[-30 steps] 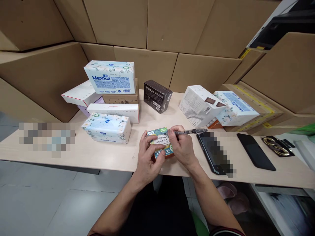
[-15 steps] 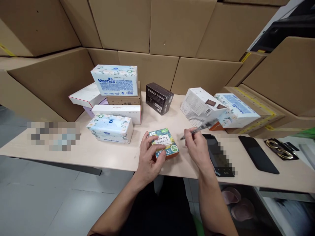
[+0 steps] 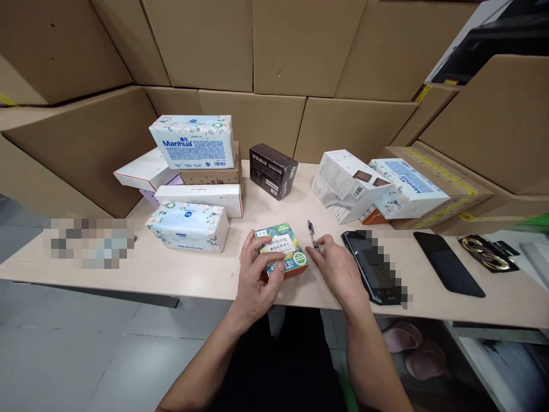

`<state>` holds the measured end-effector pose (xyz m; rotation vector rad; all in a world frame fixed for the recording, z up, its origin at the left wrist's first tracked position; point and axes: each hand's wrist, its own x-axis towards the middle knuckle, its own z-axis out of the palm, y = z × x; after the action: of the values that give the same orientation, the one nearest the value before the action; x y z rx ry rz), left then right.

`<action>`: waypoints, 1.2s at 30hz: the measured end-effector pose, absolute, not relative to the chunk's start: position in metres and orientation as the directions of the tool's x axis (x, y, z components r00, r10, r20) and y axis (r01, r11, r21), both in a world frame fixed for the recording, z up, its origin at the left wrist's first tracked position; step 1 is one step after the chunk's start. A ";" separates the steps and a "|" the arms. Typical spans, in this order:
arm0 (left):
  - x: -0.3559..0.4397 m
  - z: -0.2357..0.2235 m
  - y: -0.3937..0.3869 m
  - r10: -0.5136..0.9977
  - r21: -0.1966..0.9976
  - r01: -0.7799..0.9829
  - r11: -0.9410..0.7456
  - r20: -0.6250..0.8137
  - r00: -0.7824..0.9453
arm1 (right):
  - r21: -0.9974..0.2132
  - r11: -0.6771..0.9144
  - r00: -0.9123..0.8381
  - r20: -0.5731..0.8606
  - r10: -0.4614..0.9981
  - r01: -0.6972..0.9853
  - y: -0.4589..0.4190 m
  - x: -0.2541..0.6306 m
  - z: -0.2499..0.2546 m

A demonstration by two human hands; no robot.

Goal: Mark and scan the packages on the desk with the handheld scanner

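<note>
My left hand (image 3: 257, 272) grips a small blue, green and orange biscuit box (image 3: 288, 245) printed "Binking", which rests on the table. Its fingers reach over the box's left side and top, the thumb on the near edge. To the right of the box, my right hand (image 3: 338, 269) is low over the table, its thumb and forefinger closed at the near end of a pen (image 3: 311, 232). The pen points away from me, with a clear barrel and dark parts. The other right fingers are curled and partly hidden. A black phone-like device (image 3: 369, 266) lies just right of this hand.
Tissue packs (image 3: 186, 226) and white boxes are stacked at left. A dark box (image 3: 273, 171) stands at the back; a white box (image 3: 343, 186) and another tissue pack (image 3: 409, 189) are at right. A black slab (image 3: 448, 263) lies farther right. Cardboard walls (image 3: 240, 123) enclose the back.
My right hand has lowered and shifted slightly left; the pen has swung from pointing up to the right to lying forward near the box. My left hand still grips the box.
</note>
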<state>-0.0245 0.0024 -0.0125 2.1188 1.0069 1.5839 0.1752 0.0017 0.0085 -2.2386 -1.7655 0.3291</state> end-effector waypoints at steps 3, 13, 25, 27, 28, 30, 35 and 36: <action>-0.025 -0.013 0.002 0.689 0.615 0.353 -0.705 0.712 0.137 | -0.370 -0.223 0.271 0.082 0.959 0.902 -0.007 0.179 0.008; -0.024 -0.013 0.004 0.685 0.611 0.355 -0.707 0.717 0.131 | -0.252 -0.405 0.476 0.400 0.783 0.879 -0.086 0.237 -0.006; -0.023 -0.012 0.002 0.666 0.570 0.404 -0.715 0.732 0.146 | -0.332 -0.339 0.469 0.498 0.730 0.880 -0.072 0.236 -0.046; -0.022 -0.011 0.002 0.651 0.542 0.433 -0.720 0.744 0.153 | -0.385 -0.255 0.438 0.529 0.726 0.887 -0.070 0.234 -0.046; -0.022 -0.011 0.001 0.642 0.527 0.445 -0.724 0.751 0.154 | -0.415 -0.210 0.426 0.541 0.725 0.885 -0.070 0.231 -0.045; -0.022 -0.012 0.001 0.624 0.504 0.459 -0.732 0.765 0.155 | -0.469 -0.135 0.414 0.564 0.715 0.873 -0.069 0.223 -0.039; -0.022 -0.014 -0.001 0.629 0.503 0.468 -0.727 0.760 0.161 | -0.517 0.001 0.373 0.619 0.691 0.856 -0.068 0.189 -0.014; -0.023 -0.014 -0.002 0.638 0.509 0.471 -0.720 0.753 0.161 | -0.518 0.031 0.357 0.630 0.690 0.855 -0.068 0.181 -0.008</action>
<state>-0.0225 -0.0018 -0.0140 2.2703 1.0953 1.6005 0.1813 -0.0681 -0.0082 -1.7056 -1.3837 -0.2264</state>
